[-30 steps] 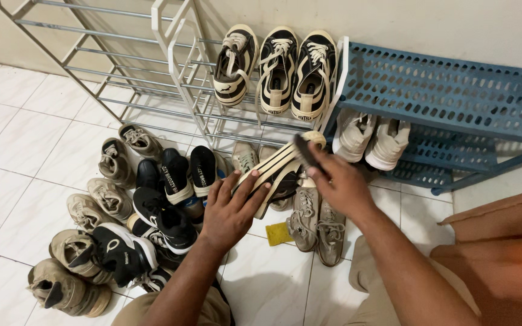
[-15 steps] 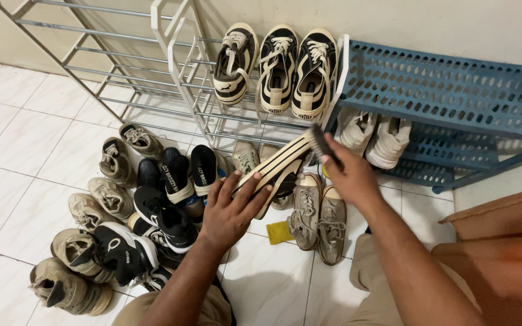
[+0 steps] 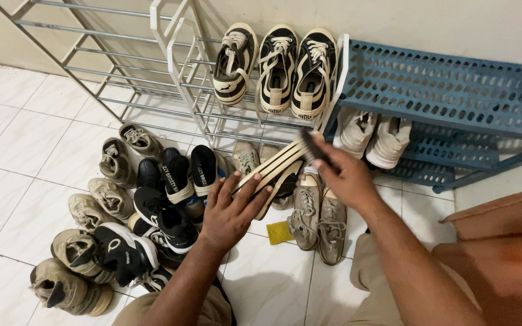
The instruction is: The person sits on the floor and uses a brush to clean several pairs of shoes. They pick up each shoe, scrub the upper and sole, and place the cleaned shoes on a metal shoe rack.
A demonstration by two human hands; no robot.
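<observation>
Head view, one frame.

Left hand (image 3: 229, 212): palm down, fingers spread flat against the side of a shoe (image 3: 276, 168), steadying it from below-left. Not wrapped round it; a flat press rather than a clamp.

Right hand (image 3: 347, 176): fingers closed round a dark brush (image 3: 313, 147), bristle end set against the shoe's upper end, near the toe.

Shoe: held above the floor, over the middle of the shoe pile, in front of the white rack (image 3: 179, 72). Turned on its side, showing cream and black stripes along the sole edge. Long axis runs diagonally, lower-left to upper-right; the upper-right end points toward the gap between the white rack and the blue rack (image 3: 448, 90). Which end is heel cannot be told for certain.

Surroundings: three black-and-cream sneakers (image 3: 276, 66) stand toes-down on the white rack. Two white shoes (image 3: 373, 137) sit under the blue rack's top shelf. Grey sneakers (image 3: 318, 214) lie on the tile just below the right hand, with a yellow sponge (image 3: 279, 232) beside them. Black and beige shoes (image 3: 122, 223) heaped to the left.
</observation>
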